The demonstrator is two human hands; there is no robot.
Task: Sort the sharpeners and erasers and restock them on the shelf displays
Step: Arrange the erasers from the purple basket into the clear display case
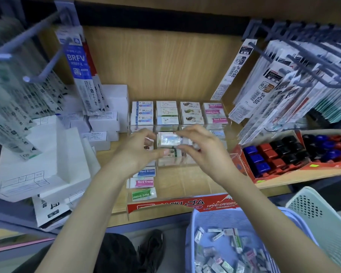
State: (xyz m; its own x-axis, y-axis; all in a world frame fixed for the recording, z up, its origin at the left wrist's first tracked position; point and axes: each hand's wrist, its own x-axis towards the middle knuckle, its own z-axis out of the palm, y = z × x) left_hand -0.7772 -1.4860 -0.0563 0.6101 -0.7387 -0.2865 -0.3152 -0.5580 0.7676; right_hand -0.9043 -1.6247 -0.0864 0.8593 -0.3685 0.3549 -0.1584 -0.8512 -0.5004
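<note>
A clear acrylic eraser display (pixel 203 125) stands on the wooden shelf, its rows filled with boxed erasers. Over its middle column, my left hand (pixel 138 150) and my right hand (pixel 201 152) together pinch a wrapped white eraser (pixel 168 139) between fingertips and thumbs. A green-labelled eraser (pixel 172 152) lies just under it. Blue, pink and green "Hard Eraser" packs (pixel 144 182) lie in the display's front left column. A lilac basket (pixel 207 215) at the lower right holds several loose erasers (pixel 224 253).
A red cardboard tray (pixel 248 174) of blue, red and black sharpeners sits at the right. White boxes (pixel 104 123) stack at the left. Hanging refill packs (pixel 264 91) on hooks crowd both sides. A pale green basket (pixel 311 211) stands at the lower right.
</note>
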